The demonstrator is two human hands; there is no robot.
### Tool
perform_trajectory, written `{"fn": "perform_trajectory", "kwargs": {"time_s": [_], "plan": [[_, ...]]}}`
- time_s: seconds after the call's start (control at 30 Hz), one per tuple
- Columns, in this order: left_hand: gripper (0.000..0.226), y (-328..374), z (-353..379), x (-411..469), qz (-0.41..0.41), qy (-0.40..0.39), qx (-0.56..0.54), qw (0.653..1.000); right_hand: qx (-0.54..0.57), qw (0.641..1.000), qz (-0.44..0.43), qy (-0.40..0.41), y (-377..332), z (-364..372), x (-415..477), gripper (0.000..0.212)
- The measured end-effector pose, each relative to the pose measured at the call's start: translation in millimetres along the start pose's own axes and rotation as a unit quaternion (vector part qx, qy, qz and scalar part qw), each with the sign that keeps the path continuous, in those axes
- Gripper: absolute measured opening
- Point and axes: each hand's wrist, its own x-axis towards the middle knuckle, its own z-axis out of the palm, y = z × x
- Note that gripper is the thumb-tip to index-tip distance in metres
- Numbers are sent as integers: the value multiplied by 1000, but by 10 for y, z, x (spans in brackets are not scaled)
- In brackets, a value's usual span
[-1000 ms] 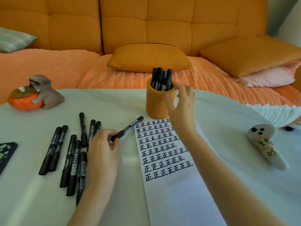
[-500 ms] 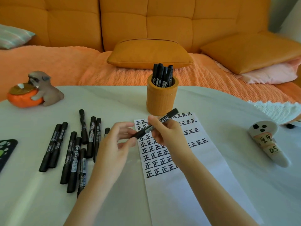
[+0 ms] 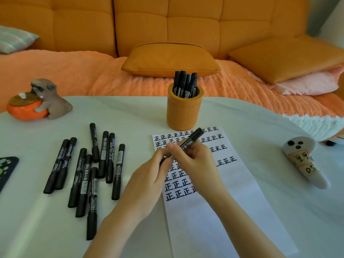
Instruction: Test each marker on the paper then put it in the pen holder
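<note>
White paper [image 3: 232, 211], a long strip marked in its upper part with rows of one hand-drawn black character, lies on the pale round table [image 3: 260, 131] in front of a seated person. Above the paper both bare hands meet on one black marker with a "700" label [image 3: 189, 142]. The right hand [image 3: 197, 164] pinches the barrel between thumb and fingers, and the left hand [image 3: 149, 180] closes its fingertips on the lower end, which is hidden between the two hands. The marker slants up and away, its far end free and pointing at the holder; whether the cap is on or off cannot be told.

To the person's left, a loose group of black markers [image 3: 91, 168] lies flat on the table, several touching or overlapping. A dark, green-spotted object [image 3: 7, 168] shows at the left edge. To the right lies a white ghost-faced cone figure [image 3: 305, 161], well apart from the paper.

Just beyond the paper's top edge stands the orange cylindrical pen holder [image 3: 183, 111], with several black markers upright in it. Farther left sits a grey dog figurine hugging an orange pumpkin [image 3: 37, 101]. Behind the table runs an orange tufted sofa [image 3: 167, 25] with matching cushions.
</note>
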Motion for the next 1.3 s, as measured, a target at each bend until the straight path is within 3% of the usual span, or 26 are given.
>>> {"fn": "perform_trajectory", "kwargs": {"time_s": [0.2,0.53,0.8,0.97,1.1,1.3], "plan": [[40,31,32,-19,27,-6,14,1000,11,999,6,-31,-40,-44,-125,34],[25,111,27,-56,22,-17,-54,998,25,1000,0,-19,-78,-87,-196,21],[32,48,34,-27,20,-33,-22,999,24,999,9,34,-30,-187,-210,31],[16,-21,-23,-32,-13,-41,-60,997,50,994,12,96,-72,-504,-186,26],[18,-57,-29,-5,-5,-52,-43,998,69,986,35,148,-14,-759,-175,24],[24,-75,-45,21,4,-13,-45,999,46,987,74,132,104,-977,-233,14]]}}
